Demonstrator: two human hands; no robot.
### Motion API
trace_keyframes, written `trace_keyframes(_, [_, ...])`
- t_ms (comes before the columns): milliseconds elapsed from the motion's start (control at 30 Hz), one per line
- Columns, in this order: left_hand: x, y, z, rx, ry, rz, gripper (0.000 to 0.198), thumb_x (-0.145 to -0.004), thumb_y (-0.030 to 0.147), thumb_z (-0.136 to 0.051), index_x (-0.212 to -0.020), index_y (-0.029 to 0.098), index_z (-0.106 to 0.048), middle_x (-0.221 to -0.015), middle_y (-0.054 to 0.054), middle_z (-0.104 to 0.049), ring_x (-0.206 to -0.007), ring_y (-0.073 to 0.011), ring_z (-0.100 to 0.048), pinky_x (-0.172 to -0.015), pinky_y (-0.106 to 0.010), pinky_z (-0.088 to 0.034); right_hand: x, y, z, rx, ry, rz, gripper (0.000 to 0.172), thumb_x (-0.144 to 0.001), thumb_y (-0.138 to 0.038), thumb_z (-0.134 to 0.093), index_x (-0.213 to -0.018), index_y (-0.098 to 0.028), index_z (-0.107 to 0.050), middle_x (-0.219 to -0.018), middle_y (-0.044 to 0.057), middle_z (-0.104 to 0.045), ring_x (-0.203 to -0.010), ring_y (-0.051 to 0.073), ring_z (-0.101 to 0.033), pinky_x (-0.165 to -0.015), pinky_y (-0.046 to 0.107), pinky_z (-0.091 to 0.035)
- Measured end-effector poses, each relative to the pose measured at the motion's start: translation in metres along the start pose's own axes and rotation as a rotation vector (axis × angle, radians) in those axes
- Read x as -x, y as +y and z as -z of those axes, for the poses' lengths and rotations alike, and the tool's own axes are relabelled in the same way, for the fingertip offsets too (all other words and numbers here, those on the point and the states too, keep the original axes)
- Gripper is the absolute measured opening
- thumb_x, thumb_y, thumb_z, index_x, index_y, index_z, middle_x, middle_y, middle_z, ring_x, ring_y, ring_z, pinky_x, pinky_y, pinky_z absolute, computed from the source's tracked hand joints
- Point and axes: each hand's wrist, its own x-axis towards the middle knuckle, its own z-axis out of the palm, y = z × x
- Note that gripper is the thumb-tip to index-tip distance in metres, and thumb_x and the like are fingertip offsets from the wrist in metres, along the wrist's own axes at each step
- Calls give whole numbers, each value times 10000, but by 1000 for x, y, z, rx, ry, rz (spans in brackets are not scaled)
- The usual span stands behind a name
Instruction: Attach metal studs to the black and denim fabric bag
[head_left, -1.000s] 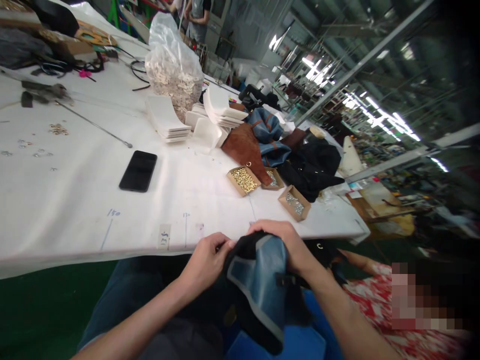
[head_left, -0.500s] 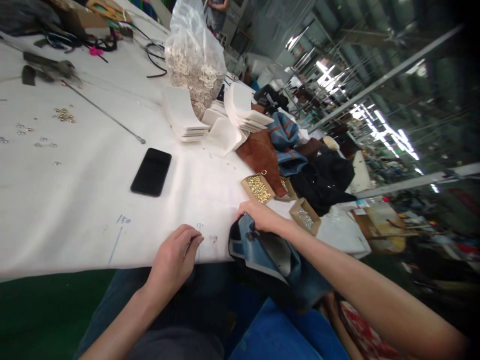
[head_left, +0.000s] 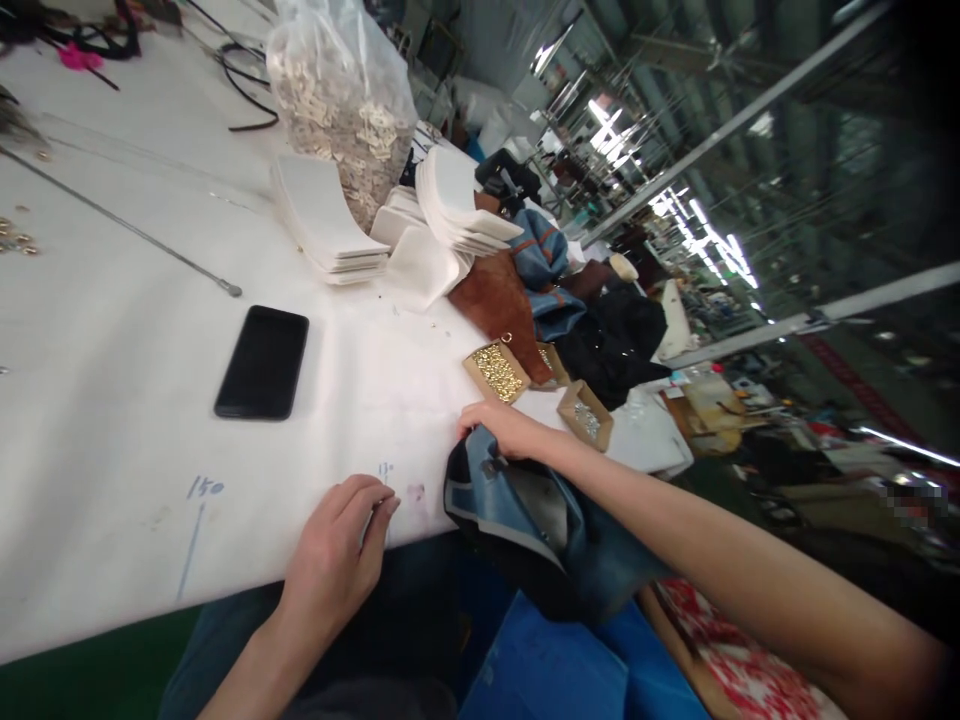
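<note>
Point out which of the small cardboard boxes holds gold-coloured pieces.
The leftmost box, just beyond the right hand. Its pieces are gold-coloured; those visible in the middle box and the rightmost box look silvery.

Blue handwritten "150" point(head_left: 205, 487), smaller "130" point(head_left: 385, 469); both on white tabletop point(head_left: 375, 350)

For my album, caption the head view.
Right hand grips blue-and-black material near a brown cardboard box of golden pieces.
</note>
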Motion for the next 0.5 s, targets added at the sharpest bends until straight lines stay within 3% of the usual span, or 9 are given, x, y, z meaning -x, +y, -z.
trace_keyframes(300, [-3, 18, 11, 31, -9, 8, 178, -1197, 385, -655, -1099, 271, -751, -1131, -60, -776, -1036, -244, -780, -906, -314, -634, 8, -18, 24, 189, -13, -23, 375, -797, -52, -821, -1128, -193, -927, -1045, 67, -896, -1006, 245, -827, -893, 272, -543])
trace_keyframes(500, [7, -4, -2, -141, -3, -47, 254, -1145, 537, -709, -1139, 303, -809, -1220, -37, -821, -1084, -249, -828, -955, -284, -699, 3, -21, 28, 281, 17, -89, 326, -884, -135, -841, -1172, -257, -933, -1093, 44, -905, -1070, 234, -829, -787, 239, -494])
